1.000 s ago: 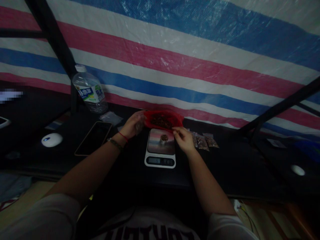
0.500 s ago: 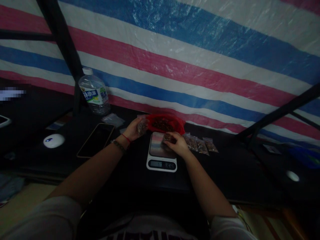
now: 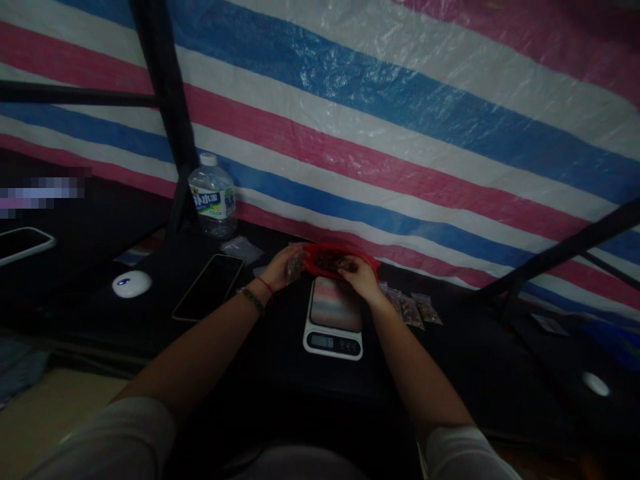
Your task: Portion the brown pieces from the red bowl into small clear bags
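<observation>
Both forearms extend forward from the bottom of the view and converge toward the centre, bare below short light sleeves. The left hand (image 3: 281,268) is held with the wrist slightly raised and the fingers curled closed in a pinch; the wrist carries a thin red cord and a darker band. The right hand (image 3: 361,279) is palm-down, fingers bent forward and downward, level with the left hand and close beside it.
</observation>
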The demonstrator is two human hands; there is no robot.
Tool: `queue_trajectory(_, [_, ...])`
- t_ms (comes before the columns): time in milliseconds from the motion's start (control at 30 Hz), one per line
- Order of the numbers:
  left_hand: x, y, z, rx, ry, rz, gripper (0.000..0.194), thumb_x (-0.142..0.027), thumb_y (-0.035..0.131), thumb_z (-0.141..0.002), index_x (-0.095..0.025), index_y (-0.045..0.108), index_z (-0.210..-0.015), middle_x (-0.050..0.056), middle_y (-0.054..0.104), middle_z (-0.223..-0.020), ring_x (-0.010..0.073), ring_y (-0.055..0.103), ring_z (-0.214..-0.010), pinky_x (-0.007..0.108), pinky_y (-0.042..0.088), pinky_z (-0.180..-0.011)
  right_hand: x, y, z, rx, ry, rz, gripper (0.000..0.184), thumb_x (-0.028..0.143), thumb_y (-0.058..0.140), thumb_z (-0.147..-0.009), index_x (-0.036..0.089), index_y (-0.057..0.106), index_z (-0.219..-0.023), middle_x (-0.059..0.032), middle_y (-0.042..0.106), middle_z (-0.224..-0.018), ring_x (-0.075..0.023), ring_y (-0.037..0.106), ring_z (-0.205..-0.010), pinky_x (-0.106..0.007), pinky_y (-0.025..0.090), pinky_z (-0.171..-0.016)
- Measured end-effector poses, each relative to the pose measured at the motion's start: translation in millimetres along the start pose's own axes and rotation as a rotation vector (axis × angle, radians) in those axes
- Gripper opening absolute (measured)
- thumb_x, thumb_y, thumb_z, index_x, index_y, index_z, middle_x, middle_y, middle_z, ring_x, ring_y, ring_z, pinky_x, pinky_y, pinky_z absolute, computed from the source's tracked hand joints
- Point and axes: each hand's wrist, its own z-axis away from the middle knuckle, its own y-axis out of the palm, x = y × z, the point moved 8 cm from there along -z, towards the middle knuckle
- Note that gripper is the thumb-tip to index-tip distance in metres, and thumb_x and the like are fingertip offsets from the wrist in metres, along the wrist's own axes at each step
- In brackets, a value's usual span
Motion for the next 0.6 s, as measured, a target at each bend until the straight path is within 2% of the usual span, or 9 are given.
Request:
queue_trajectory(133, [5.3, -0.6, -4.4, 0.035, -0.011, 0.001, 0.028, -0.027, 0.062, -0.085, -0.013, 0.065, -0.108, 0.006, 0.071, -0.088, 0.0110, 0.066, -0.068, 0.018, 0.053, -0.057, -5.6, -6.8, -2.3, -0.054, -0.004, 0.055, 0.037, 0.031, 0.069, -0.071, 0.018, 0.066, -0.106, -0.0071, 0.071, -0.103, -0.0207, 0.066, -0.092, -0.036, 0.050, -0.088])
queue_trajectory(333, [7.3, -0.6, -8.3, 0.085, 0.006, -0.009, 0.032, -0.030, 0.063, -0.084, -0.012, 0.065, -0.110, 0.008, 0.072, -0.090, 0.0121, 0.067, -0.069, 0.017, 0.052, -0.057, -14.8, -4.1, -1.5, -0.062, 0.066, 0.130, 0.036, 0.034, 0.069, -0.071, 0.020, 0.069, -0.104, -0.0054, 0.073, -0.098, -0.0229, 0.067, -0.089, -0.038, 0.051, -0.087])
queue_trajectory(467, [5.3, 2.5, -6.7, 0.123, 0.011, 0.000, 0.033, -0.031, 0.065, -0.083, -0.012, 0.066, -0.110, 0.008, 0.072, -0.093, 0.0125, 0.068, -0.072, 0.018, 0.053, -0.060, -9.6, 0.1, 0.0, -0.026, 0.052, 0.060, 0.034, 0.035, 0.068, -0.072, 0.020, 0.070, -0.101, -0.0054, 0.073, -0.097, -0.0230, 0.068, -0.088, -0.037, 0.051, -0.085])
queue_trajectory(600, [8.0, 0.4, -6.0, 0.088, -0.039, 0.040, 0.033, -0.030, 0.066, -0.083, -0.013, 0.066, -0.111, 0.008, 0.072, -0.092, 0.0121, 0.068, -0.070, 0.017, 0.053, -0.058, -4.1, 0.6, 1.5, -0.003, 0.027, -0.013, 0.033, 0.036, 0.067, -0.072, 0.020, 0.070, -0.101, -0.0051, 0.073, -0.098, -0.0217, 0.068, -0.088, -0.036, 0.051, -0.085])
